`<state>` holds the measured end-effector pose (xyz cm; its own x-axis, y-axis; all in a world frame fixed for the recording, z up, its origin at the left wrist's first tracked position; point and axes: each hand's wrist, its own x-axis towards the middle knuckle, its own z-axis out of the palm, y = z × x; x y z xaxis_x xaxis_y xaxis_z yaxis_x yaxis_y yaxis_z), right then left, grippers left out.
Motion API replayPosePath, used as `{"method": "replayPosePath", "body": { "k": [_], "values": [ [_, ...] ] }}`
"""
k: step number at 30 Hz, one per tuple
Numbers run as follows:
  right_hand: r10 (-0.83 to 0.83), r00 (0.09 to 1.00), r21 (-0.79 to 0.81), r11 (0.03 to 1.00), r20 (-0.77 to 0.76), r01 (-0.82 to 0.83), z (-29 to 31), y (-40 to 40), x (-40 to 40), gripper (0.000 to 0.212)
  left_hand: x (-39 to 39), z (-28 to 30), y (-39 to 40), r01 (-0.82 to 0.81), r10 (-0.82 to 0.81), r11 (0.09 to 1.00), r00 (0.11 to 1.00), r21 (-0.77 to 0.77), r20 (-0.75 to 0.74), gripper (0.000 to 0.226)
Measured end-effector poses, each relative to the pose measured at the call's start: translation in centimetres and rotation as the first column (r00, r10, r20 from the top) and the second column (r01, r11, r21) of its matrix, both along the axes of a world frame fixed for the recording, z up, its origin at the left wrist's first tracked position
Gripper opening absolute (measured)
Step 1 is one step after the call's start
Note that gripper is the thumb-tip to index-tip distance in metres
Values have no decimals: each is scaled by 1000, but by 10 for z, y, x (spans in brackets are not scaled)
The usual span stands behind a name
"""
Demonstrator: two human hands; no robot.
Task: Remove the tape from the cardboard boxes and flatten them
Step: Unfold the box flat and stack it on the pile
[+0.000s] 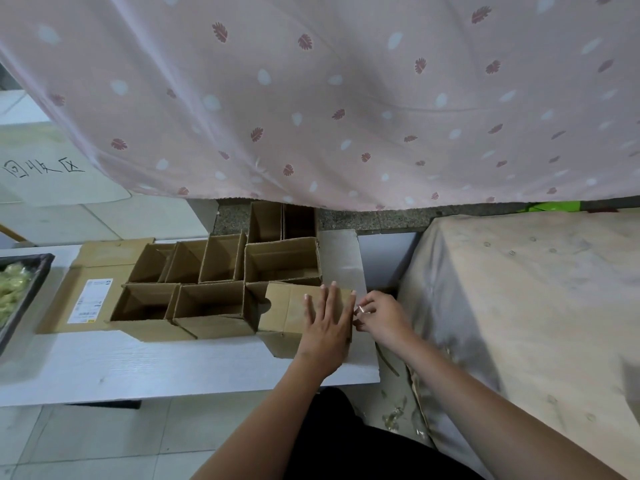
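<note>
A small brown cardboard box (294,313) lies on its side at the right end of the white surface (173,362), its long axis running left to right, so its right end points straight at the right hand (379,315). The left hand (325,323) lies on top of it with fingers straight and spread, pressing it down. The right hand sits just beside the box's right edge, fingers curled and pinching something small and pale there; it looks like a strip of clear tape (360,309), though it is too small to be sure. The right hand is the nearer one to that taped end, so any peel would likely run rightward, away from the box, while the left hand anchors it.

The box is plain corrugated card, still in its boxed shape, with a rounded notch in the flap at its left end. Left of it stand several open brown cardboard boxes (214,282) in close rows, not yet flattened, partly on a flat sheet of cardboard bearing a white label (90,301).
</note>
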<state>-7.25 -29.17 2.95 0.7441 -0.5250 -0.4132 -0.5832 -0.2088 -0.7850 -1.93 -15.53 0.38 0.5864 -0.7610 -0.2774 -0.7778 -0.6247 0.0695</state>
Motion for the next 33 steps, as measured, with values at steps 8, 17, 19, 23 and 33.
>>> {"method": "replayPosePath", "body": {
  "k": [8,17,19,23,33],
  "values": [
    [215,976,-398,893,-32,-209,2,-11,-9,16,2,10,-6,-5,4,999,1000,48,16,110],
    [56,990,-286,958,132,-16,31,-32,-5,16,21,31,-9,-137,131,959,991,-248,-41,102],
    [19,987,-218,976,159,17,40,-41,-4,15,25,34,-2,-222,169,891,972,-395,-166,103],
    [24,984,-172,985,175,6,51,-52,-5,12,25,26,15,-348,133,783,904,-516,-407,106],
    [217,972,-175,964,84,-200,32,-21,-4,21,22,1,38,-366,223,864,893,-344,-392,121]
  ]
}}
